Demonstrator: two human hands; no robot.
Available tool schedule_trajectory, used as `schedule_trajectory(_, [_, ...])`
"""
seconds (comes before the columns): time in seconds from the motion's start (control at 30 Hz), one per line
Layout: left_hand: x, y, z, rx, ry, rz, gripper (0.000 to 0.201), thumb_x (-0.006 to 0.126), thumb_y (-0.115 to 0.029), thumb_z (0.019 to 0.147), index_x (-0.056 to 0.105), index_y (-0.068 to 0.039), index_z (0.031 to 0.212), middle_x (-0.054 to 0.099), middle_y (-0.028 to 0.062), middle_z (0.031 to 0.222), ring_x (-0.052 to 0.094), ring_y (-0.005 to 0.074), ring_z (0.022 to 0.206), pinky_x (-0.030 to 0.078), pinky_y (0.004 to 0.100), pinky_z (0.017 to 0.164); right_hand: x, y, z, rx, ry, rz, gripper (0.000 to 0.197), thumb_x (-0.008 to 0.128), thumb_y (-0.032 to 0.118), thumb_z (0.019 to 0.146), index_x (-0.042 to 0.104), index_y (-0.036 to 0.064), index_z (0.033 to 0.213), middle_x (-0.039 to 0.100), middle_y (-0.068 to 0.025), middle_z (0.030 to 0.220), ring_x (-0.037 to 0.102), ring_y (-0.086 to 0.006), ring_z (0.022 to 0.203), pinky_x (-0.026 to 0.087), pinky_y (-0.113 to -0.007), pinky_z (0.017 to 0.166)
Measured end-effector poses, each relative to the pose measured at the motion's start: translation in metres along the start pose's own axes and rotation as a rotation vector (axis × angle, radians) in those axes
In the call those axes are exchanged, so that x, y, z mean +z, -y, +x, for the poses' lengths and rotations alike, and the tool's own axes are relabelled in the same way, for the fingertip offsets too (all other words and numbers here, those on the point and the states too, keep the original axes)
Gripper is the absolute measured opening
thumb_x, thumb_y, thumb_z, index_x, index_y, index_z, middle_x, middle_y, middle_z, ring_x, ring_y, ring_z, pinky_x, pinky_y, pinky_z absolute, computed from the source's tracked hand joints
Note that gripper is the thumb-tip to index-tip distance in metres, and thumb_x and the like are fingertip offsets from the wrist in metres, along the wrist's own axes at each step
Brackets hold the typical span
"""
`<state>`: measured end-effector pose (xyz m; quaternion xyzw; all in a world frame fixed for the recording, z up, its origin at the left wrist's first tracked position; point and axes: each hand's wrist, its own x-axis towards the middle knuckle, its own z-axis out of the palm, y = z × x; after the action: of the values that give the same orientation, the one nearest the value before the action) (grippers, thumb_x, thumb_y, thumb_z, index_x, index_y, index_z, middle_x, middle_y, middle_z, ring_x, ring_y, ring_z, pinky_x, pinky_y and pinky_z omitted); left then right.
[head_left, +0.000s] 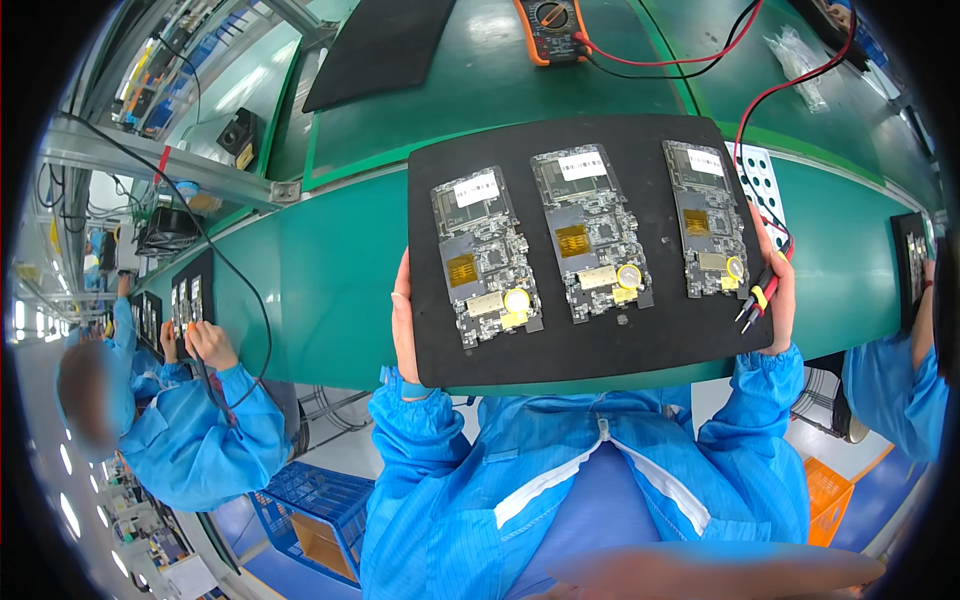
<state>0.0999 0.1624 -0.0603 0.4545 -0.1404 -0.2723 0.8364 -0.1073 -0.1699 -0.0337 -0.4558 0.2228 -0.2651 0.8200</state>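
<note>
Between my two hands is a black foam board [570, 350], held by its side edges. Three circuit boards lie on it in a row: a left one [490, 255], a middle one [595, 250] and a right one [708, 225]. Each carries a white label, an amber tape patch and a round yellow-rimmed coin cell. My left hand [403, 325] grips the left edge, its fingers partly hidden beneath. At the right edge, my right hand [782, 305] holds the board along with a pair of test probes [762, 292], whose metal tips point over the board's corner.
An orange multimeter [553, 28] with red and black leads sits at the back of the green bench [320, 270]. A black sheet [385, 50] and a clear plastic bag [798, 65] lie there too. Co-workers sit at left and right. A blue crate [310, 510] stands below.
</note>
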Motion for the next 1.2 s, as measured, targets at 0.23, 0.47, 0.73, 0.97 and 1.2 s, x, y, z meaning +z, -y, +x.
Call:
schedule_trajectory(0.23, [0.0001, 0.0008, 0.0016, -0.015, -0.004, 0.027, 0.073, 0.034, -0.056, 0.100, 0.016, -0.010, 0.153, 0.034, 0.0183, 0.150, 0.046, 0.0372, 0.131, 0.050, 0.0514, 0.101, 0.0001, -0.0013, 0.0005, 0.001, 0.002, 0.107, 0.062, 0.035, 0.022, 0.093, 0.029, -0.0067, 0.148, 0.032, -0.0159, 0.154, 0.033, -0.0236, 0.142, 0.025, -0.034, 0.117])
schedule_trajectory(0.47, [-0.0083, 0.0016, 0.0014, -0.029, -0.031, 0.017, 0.072, 0.033, -0.057, 0.100, 0.017, -0.011, 0.153, 0.034, 0.0170, 0.151, 0.046, 0.0367, 0.131, 0.049, 0.0511, 0.102, 0.0024, -0.0042, 0.0007, -0.010, 0.020, 0.177, 0.065, 0.033, 0.023, 0.091, 0.027, -0.0082, 0.148, 0.031, -0.0174, 0.154, 0.033, -0.0243, 0.142, 0.024, -0.034, 0.117])
schedule_trajectory(0.73, [-0.0023, 0.0013, 0.0008, -0.020, -0.009, -0.051, 0.072, 0.031, -0.058, 0.100, 0.016, -0.011, 0.153, 0.034, 0.0179, 0.150, 0.046, 0.0371, 0.131, 0.049, 0.0512, 0.102, 0.0004, -0.0045, 0.0017, -0.030, 0.026, 0.079, 0.065, 0.033, 0.022, 0.091, 0.026, -0.0086, 0.148, 0.030, -0.0178, 0.155, 0.031, -0.0243, 0.143, 0.022, -0.034, 0.118])
schedule_trajectory(0.97, [-0.0013, -0.0005, -0.0002, -0.031, -0.050, -0.044, 0.068, 0.027, -0.055, 0.102, 0.015, -0.012, 0.154, 0.033, 0.0179, 0.151, 0.046, 0.0377, 0.131, 0.049, 0.0518, 0.102, 0.0006, -0.0027, 0.0016, -0.026, 0.028, 0.025, 0.065, 0.032, 0.022, 0.091, 0.026, -0.0085, 0.149, 0.029, -0.0175, 0.156, 0.029, -0.0241, 0.144, 0.021, -0.033, 0.118])
schedule_trajectory(1.2, [-0.0019, -0.0012, -0.0009, -0.019, -0.016, -0.044, 0.067, 0.027, -0.054, 0.102, 0.015, -0.012, 0.154, 0.033, 0.0172, 0.151, 0.046, 0.0371, 0.131, 0.048, 0.0515, 0.103, 0.0023, -0.0033, 0.0014, -0.011, 0.028, 0.088, 0.067, 0.031, 0.023, 0.090, 0.025, -0.0079, 0.149, 0.027, -0.0167, 0.156, 0.027, -0.0236, 0.145, 0.020, -0.033, 0.118])
